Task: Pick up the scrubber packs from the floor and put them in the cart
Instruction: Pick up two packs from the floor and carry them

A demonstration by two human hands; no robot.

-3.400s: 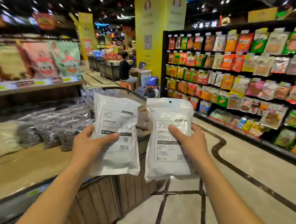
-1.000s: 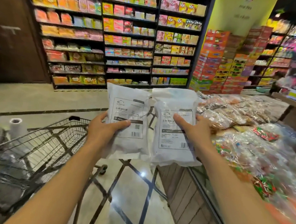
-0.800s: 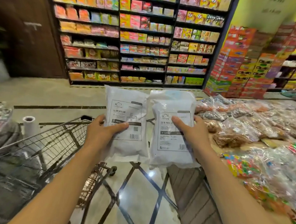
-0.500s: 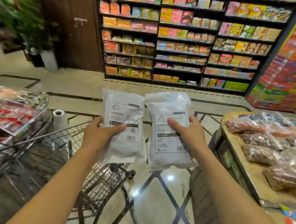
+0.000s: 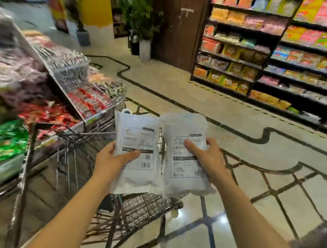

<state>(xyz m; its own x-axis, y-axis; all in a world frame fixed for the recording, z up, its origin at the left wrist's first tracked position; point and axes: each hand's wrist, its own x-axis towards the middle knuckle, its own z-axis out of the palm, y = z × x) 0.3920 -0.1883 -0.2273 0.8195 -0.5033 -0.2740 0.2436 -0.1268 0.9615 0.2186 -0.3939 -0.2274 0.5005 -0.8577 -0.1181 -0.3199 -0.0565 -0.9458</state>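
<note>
— Since half a second ago the view has swung left: the snack display table on the right has gone from view, and the dark wire shopping cart (image 5: 65, 156) now sits almost straight under the packs. What do the hands hold?

— Both hold as before. The left hand (image 5: 111, 160) grips the left white plastic scrubber pack with a printed label (image 5: 137, 155), thumb across its front, the other fingers hidden behind it. The right hand (image 5: 207, 158) clamps the right white plastic scrubber pack (image 5: 183, 163) the same way, thumb over the label, fingertips curled round its right edge.

— Where are the packs?

— Upright, side by side, edges touching or nearly so, held up over the far right end of the cart basket, not yet inside it.

— And around them?

— To the left, a slanted metal display rack of red and green wrapped goods (image 5: 61, 90), blurred. Far right, dark shelves of coloured snack bags (image 5: 268, 53). A pale glossy tiled floor with dark inlaid lines (image 5: 217, 111) runs between, with a potted green plant (image 5: 143, 26) by a brown wooden door (image 5: 180, 27) at the far end.
</note>
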